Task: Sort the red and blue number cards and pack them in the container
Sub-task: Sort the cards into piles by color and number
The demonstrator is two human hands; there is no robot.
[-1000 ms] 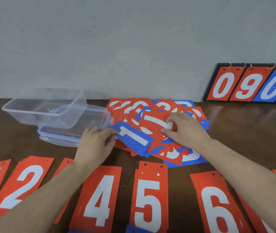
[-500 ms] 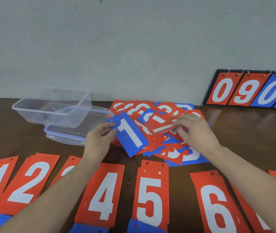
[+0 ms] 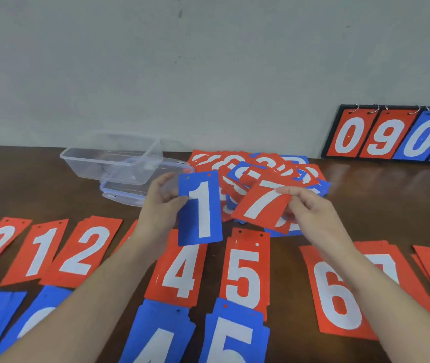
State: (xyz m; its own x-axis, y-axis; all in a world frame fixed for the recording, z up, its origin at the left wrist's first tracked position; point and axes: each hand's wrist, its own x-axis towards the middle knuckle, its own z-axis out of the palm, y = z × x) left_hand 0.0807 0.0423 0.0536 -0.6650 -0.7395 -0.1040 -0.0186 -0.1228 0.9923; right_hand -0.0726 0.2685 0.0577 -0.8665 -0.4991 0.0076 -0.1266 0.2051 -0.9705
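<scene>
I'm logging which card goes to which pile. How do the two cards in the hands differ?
The blue 1 card in the left hand stands upright; the red 7 card in the right hand is tilted. Colours and digits differ. Both are lifted off the table, with white numbers.

Upright blue 1 card (image 3: 199, 208) and tilted red 7 card (image 3: 262, 203) are lifted before the mixed pile (image 3: 258, 169).

The blue card (image 3: 199, 208) in the left hand (image 3: 159, 205) reads "1". The red card (image 3: 261, 205) in the right hand (image 3: 311, 213) reads "7". Red cards in a row on the worktop (image 3: 25, 184) read 0, 1, 2, 4, 5, 6. Nearer blue cards show 4 and 5. The scoreboard (image 3: 392, 134) at the wall reads 0, 9, 0.
</scene>
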